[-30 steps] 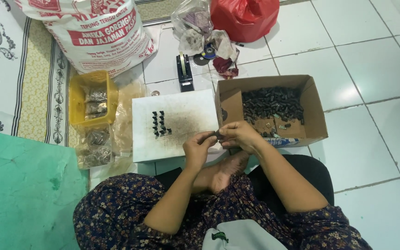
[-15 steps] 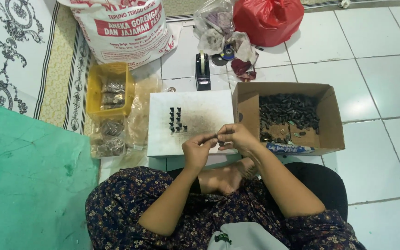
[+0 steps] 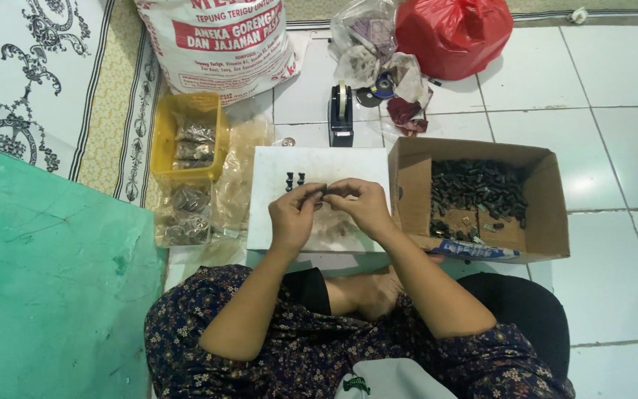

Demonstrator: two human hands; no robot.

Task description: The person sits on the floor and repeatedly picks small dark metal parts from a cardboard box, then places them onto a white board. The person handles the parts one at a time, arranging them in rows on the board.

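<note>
Small dark part [image 3: 325, 195] pinched between fingertips of both hands, held over the white board [image 3: 275, 214]. Left hand [image 3: 294, 214] and right hand [image 3: 365, 205] meet at the part, fingers curled. More dark pieces [image 3: 294, 179] stand on the board. Cardboard box [image 3: 548, 222] of dark parts just right; yellow tray [image 3: 162, 148] left.

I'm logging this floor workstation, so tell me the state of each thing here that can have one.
Cardboard box: open, flaps up, partly filled with small dark parts.
Yellow tray: holds packed clear bags.
White board: flat on the floor, a few dark parts standing on it.
Red plastic bag: closed, bulging.
Printed sack: full, its top out of view.
Left hand: fingertips pinching a small piece.
Right hand: pinching the same piece.
</note>
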